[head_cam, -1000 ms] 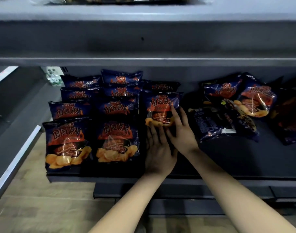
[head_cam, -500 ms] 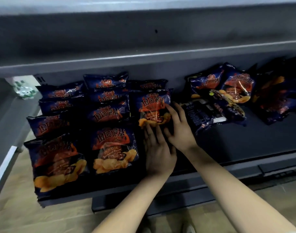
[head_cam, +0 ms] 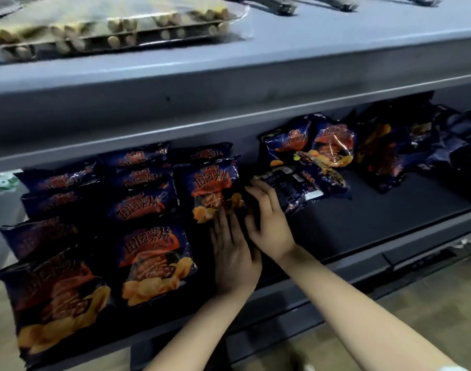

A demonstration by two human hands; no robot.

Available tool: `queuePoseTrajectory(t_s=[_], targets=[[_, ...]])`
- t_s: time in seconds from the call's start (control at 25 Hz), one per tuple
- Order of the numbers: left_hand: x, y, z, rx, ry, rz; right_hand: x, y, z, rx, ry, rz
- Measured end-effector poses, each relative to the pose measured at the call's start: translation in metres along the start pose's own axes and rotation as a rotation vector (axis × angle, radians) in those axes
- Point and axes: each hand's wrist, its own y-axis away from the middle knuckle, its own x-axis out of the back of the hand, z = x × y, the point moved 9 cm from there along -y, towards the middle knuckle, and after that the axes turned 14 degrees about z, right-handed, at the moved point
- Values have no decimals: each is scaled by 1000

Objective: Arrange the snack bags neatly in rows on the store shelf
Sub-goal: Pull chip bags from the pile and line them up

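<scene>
Head view: center frame, left hand (head_cam: 234,261) & right hand (head_cam: 269,226) lie flat, fingers straight, gripping nothing, touching snack bag (head_cam: 210,188) on shelf (head_cam: 363,223). Neat rows (head_cam: 146,204) at frame left; loose bag pile (head_cam: 322,156) crowds right. Clear pack (head_cam: 108,25) on upper shelf (head_cam: 282,62), upper left.

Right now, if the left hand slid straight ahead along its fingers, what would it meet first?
The left hand would likely meet the third row's front chip bag, lying directly ahead of it.
</scene>
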Motion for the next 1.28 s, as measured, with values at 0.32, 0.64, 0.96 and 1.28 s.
queuePoseTrajectory(t_s=[0.32,0.64,0.96,1.28], targets=[[-16,-52,102,-87,231,11,139,-51,51,90,123,218],[-78,-82,142,446,816,-251,121,-27,151,-169,231,-480],[-94,-73,122,741,705,107,124,12,167,32,356,-731],[-92,-60,122,850,746,205,138,25,167,43,244,-759]])
